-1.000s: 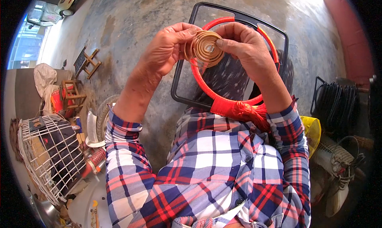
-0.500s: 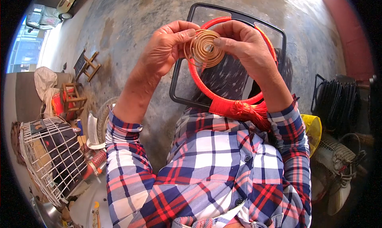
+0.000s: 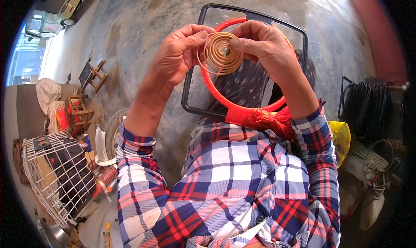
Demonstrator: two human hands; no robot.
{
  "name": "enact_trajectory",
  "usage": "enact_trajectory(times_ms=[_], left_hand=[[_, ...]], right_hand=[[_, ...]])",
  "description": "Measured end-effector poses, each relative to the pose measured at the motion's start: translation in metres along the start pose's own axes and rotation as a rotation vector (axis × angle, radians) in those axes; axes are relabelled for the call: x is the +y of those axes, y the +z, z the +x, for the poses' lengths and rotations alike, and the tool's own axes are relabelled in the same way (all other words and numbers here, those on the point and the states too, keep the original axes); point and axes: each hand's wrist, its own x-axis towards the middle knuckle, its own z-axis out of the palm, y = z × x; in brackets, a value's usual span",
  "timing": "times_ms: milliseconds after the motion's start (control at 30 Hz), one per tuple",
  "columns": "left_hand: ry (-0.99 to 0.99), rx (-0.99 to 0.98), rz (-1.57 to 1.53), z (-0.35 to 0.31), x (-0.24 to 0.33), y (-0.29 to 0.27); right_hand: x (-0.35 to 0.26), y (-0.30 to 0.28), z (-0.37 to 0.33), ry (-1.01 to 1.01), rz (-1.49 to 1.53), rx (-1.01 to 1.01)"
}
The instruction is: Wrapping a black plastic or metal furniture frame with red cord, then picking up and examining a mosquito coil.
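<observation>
Between my two hands is a flat spiral coil (image 3: 224, 62) of thin tan strand, with several rounds. My left hand (image 3: 185, 46) pinches its outer rounds at the left edge. With thumb and bent fingers, my right hand (image 3: 262, 48) grips its upper right side. Below and behind the coil, a large ring wrapped in red cord (image 3: 218, 93) lies over my dark-clad legs, inside a black rectangular frame (image 3: 187, 90) with rounded corners. A red tassel (image 3: 271, 119) hangs from a red band on the ring's near side. My right hand and forearm hide part of the ring.
On the left stand a white wire basket (image 3: 65, 174) holding dark cloth, a wooden stool (image 3: 80, 110) and a toppled folding stool (image 3: 92, 74). Folded black frames (image 3: 368, 100) lean at the right. A yellow bag (image 3: 339, 139) lies by my right elbow.
The outermost round of the coil stands out farther at the left, apart from the rest. Both hands still hold the coil; ring and frame sit slightly more to the left in view.
</observation>
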Motion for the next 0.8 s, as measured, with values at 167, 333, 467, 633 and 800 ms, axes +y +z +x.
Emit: enact_trajectory(times_ms=[167, 333, 467, 633, 800], left_hand=[[0.009, -0.002, -0.031, -0.003, 0.0, 0.004], [0.003, 0.01, -0.029, -0.007, 0.002, 0.006], [-0.008, -0.049, 0.024, -0.009, 0.003, 0.0], [-0.003, 0.021, 0.042, -0.009, 0.002, 0.002], [0.007, 0.047, 0.041, -0.008, 0.003, 0.002]], right_hand=[[0.008, -0.002, 0.004, 0.02, 0.081, -0.004], [0.009, -0.001, 0.004, 0.067, 0.196, -0.017], [0.01, 0.0, 0.004, 0.061, 0.189, -0.002], [0.015, 0.001, 0.004, 0.046, 0.087, 0.048], [0.013, 0.0, 0.002, 0.074, 0.102, 0.035]])
